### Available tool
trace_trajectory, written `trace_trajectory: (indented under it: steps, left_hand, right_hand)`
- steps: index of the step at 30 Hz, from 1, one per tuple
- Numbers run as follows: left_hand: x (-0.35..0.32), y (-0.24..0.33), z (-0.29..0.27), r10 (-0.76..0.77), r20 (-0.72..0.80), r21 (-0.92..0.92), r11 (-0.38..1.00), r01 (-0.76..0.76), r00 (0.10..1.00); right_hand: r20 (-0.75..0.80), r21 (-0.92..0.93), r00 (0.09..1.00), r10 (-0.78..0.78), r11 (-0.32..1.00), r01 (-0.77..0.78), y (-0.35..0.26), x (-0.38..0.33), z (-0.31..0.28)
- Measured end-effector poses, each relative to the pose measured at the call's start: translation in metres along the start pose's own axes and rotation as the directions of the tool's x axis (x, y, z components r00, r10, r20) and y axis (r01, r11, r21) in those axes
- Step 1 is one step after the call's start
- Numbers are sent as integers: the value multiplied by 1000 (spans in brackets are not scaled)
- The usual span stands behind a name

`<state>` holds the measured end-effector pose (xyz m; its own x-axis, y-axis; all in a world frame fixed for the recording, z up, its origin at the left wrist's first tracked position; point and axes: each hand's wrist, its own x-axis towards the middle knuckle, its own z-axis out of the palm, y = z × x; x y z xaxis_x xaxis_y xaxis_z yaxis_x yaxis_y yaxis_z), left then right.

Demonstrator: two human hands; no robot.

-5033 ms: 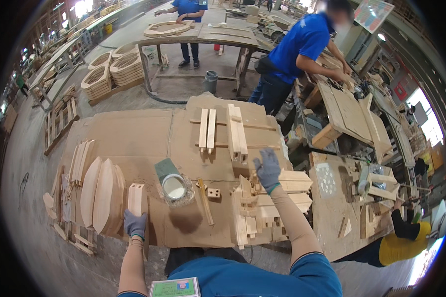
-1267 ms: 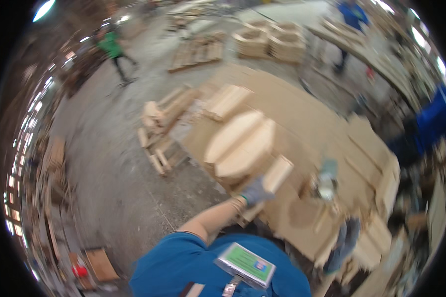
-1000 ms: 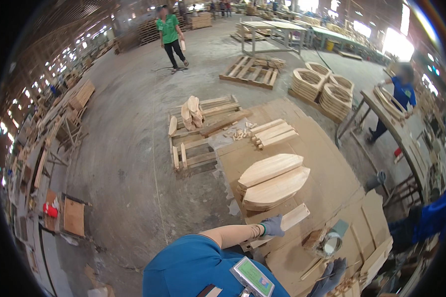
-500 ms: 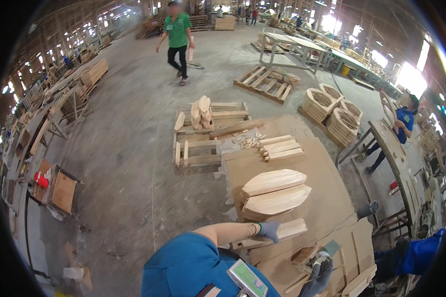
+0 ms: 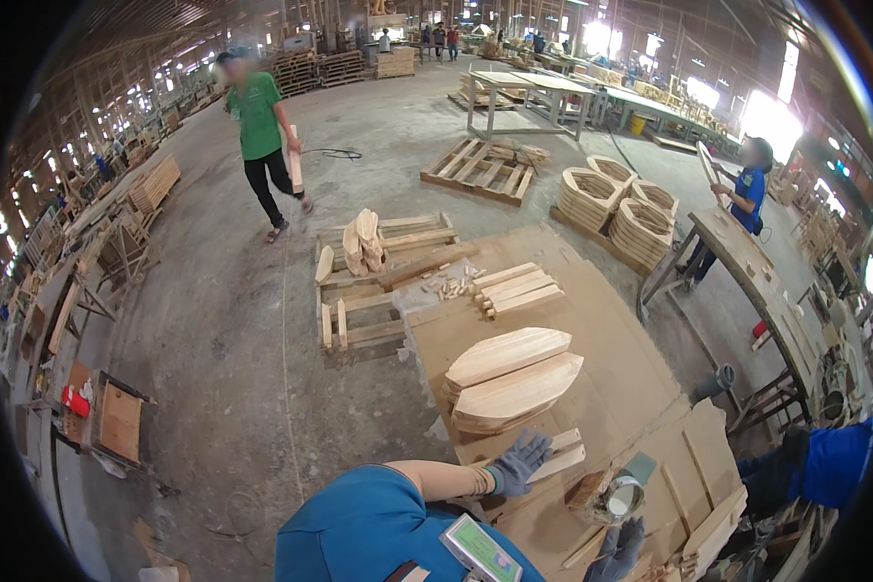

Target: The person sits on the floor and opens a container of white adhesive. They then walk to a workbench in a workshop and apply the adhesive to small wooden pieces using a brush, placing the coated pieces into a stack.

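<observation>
Wood slat: a short pale wooden slat lies near the close edge of the cardboard-covered surface, one of two side by side, just in front of the stacked oval boards.
Left hand: the gloved left hand rests on the slat's near end, fingers curled over the wood and closed on it; the forearm runs almost level from the person's blue shirt out to the right.
Right hand: the gloved right hand sits low at the bottom edge, just below the tin; whether its fingers are apart or together I cannot tell.
Tin: a round open tin stands on the surface between the two hands.
Oval boards: two pointed oval wooden boards lie stacked beyond the slat.
Further off: a bundle of slats, then a pallet on the concrete floor.
</observation>
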<state>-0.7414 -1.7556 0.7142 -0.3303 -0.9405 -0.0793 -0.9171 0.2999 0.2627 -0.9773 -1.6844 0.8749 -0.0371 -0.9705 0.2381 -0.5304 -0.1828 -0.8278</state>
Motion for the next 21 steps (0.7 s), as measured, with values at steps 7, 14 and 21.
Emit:
trace_trajectory:
  steps: [7,14,21]
  left_hand:
    - [8,32,53,157,-86,181,973,-140,984]
    - [-3,44,82,-184,21,-101,978,185,983]
    - [15,59,56,-442,272,68,895,441,855]
  right_hand:
    - [-168,138,983,75,989,-52,41,-12,-10]
    - [-189,-14,976,106,994,-111,50,-34,-43]
    - [-269,277,943,196,953,-119,52,-50,-67]
